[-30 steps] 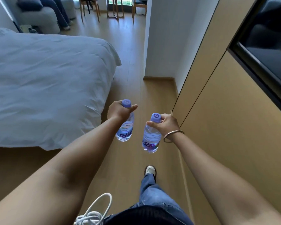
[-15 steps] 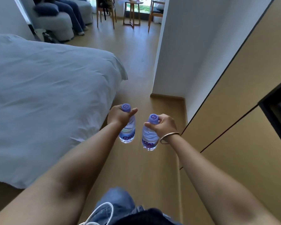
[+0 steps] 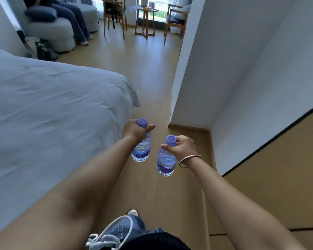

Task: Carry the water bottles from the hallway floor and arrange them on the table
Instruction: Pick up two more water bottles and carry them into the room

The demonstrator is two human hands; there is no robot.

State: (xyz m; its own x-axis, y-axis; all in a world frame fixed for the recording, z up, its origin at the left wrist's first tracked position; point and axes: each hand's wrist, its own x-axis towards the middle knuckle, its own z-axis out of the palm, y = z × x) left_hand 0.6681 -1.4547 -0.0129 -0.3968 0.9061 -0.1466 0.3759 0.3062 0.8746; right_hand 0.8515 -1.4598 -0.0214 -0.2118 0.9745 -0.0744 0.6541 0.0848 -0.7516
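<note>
- Transit is the step in hand: two bottles are off the hallway floor and in the air, none yet set down.
- The left hand [image 3: 134,129] grips the left bottle [image 3: 141,147] at the neck, fingers curled round it just under the purple cap, the thumb stretched toward three o'clock.
- The right hand [image 3: 182,146] pinches the right bottle [image 3: 166,162] by its purple cap, thumb and fingers closed on it; a bangle [image 3: 189,160] sits on that wrist.
- Both bottles hang upright, near each other but apart, over the wooden floor [image 3: 152,73].
- The small round surface [image 3: 145,9] stands at twelve o'clock, far down the room between two wooden chairs; it appears to carry a few items, too small to name.
- The bed [image 3: 52,105] fills nine o'clock; a white wall corner [image 3: 177,78] juts in at one o'clock, leaving a narrow passage.
- A seated person's legs show by the sofa [image 3: 58,29] at eleven o'clock.
- The next move likely calls for walking straight through that gap, bottles kept clear of the bed edge and the wall.
- The cap pinch looks the weaker hold, so a steady carry matters.
</note>
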